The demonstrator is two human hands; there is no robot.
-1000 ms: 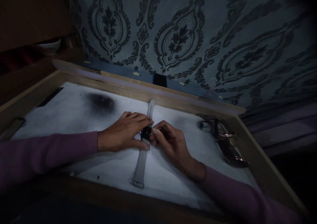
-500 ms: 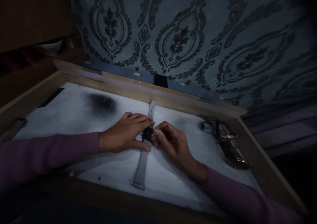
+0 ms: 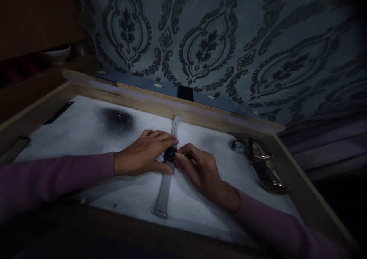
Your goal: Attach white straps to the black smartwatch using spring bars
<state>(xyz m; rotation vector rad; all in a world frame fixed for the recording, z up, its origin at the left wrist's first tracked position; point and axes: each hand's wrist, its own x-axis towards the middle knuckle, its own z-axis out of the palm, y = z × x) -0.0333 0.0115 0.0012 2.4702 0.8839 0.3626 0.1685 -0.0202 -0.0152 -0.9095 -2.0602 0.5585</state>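
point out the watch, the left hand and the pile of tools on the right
watch (image 3: 164,188): head view, on the lower grey strap.
left hand (image 3: 142,156): head view, back of the hand.
pile of tools (image 3: 262,165): head view, middle of the dark heap.

No legible txt or nos. — too dim.
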